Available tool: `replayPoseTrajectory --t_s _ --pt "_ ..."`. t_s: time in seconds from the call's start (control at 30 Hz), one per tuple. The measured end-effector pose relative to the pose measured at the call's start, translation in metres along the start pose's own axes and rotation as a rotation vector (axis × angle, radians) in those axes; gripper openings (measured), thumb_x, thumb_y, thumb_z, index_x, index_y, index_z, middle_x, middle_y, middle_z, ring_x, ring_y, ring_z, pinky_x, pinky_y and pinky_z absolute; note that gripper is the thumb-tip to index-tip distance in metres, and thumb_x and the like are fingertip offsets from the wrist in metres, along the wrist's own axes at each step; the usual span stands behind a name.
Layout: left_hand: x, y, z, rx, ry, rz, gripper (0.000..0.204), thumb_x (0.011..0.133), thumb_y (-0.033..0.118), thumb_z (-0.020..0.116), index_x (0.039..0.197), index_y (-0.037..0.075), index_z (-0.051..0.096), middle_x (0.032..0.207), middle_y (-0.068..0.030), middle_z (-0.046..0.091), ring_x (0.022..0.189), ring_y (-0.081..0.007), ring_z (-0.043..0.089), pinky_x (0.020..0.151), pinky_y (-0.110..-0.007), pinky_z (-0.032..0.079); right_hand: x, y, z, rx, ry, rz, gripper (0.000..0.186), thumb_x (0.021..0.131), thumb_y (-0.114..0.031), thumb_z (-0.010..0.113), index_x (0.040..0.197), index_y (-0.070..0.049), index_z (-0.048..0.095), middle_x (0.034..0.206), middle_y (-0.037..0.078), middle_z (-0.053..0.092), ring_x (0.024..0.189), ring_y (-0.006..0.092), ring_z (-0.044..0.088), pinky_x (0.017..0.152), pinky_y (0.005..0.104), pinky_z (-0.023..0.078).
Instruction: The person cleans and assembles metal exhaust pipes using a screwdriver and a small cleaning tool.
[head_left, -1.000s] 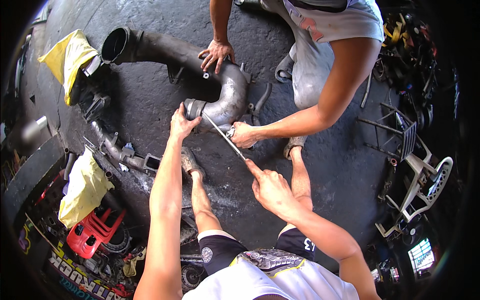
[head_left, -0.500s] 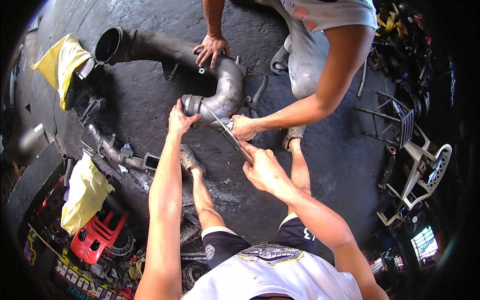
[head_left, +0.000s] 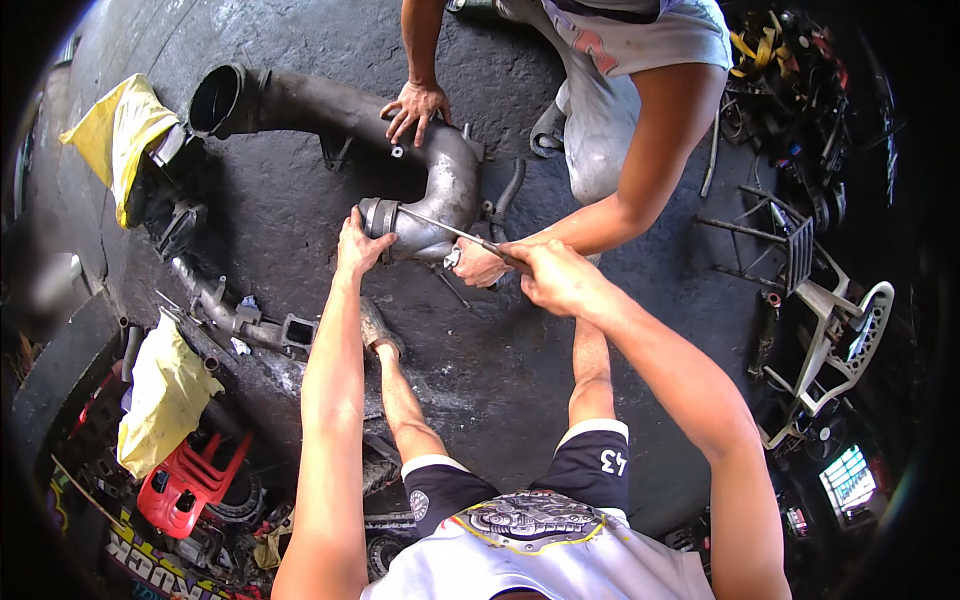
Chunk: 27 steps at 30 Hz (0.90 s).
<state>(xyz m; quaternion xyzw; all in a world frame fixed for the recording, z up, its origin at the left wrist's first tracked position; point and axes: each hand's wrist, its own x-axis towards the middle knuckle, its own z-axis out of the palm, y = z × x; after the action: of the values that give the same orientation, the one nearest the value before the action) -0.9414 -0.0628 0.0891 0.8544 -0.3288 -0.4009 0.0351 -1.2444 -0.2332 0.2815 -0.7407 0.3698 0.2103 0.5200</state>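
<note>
- Pipe, dark, curved and metal, lies on the floor ahead of the person, its wide open mouth to the upper left and its bent end turned back toward the left hand.
- The left hand is clamped on that bent end, fingers over the far side and thumb spread along the near side, beside a metal band.
- The right hand is closed on the handle of a thin rod, which slants up and left so that its tip reaches the pipe just beside the band; whether the tip presses there, I cannot tell.
- The two hands are well apart.
- A co-worker kneels opposite. One co-worker hand lies with spread fingers on top of the pipe.
- The lower co-worker hand is closed under the rod, near the bend, with a small pale thing at its fingers, too small to make out.
- A short dark hose lies right of the bend.
- At left lie a yellow sack, a slimmer tube, a pale yellow sheet and a red plastic piece.
- At right are a metal frame and a white chair.
</note>
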Motion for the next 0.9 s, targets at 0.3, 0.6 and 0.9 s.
replayPoseTrajectory --t_s 0.3,0.6,0.9 --pt "-0.005 -0.009 0.006 -0.186 0.076 0.103 0.108 0.066 0.033 0.086 0.152 -0.001 0.03 0.143 -0.029 0.046 0.134 -0.0409 0.046 0.112 -0.043 0.039 -0.021 -0.059 0.045 0.337 -0.007 0.321 0.051 0.083 -0.007 0.059 0.133 -0.008 0.057 0.111 0.029 0.066 0.108 0.0442 0.063 0.093 0.0518 0.052" --pt "0.0 -0.009 0.002 -0.232 0.023 0.093 0.109 0.067 0.033 0.086 0.153 -0.001 0.028 0.145 -0.029 0.044 0.135 -0.0421 0.045 0.113 -0.043 0.038 0.048 -0.038 -0.049 -0.12 -0.078 0.072 0.032 0.084 -0.018 0.068 0.115 -0.012 0.072 0.104 0.021 0.071 0.099 0.0357 0.071 0.084 0.0462 0.058" --pt "0.0 -0.018 0.004 -0.201 0.029 0.11 0.111 0.065 0.034 0.086 0.152 -0.005 0.028 0.14 -0.0283 0.047 0.132 -0.0417 0.047 0.111 -0.044 0.039 0.004 -0.083 0.007 -0.533 0.008 0.033 0.043 0.096 -0.014 0.05 0.138 -0.008 0.055 0.079 0.021 0.069 0.069 0.033 0.073 0.056 0.0421 0.06"
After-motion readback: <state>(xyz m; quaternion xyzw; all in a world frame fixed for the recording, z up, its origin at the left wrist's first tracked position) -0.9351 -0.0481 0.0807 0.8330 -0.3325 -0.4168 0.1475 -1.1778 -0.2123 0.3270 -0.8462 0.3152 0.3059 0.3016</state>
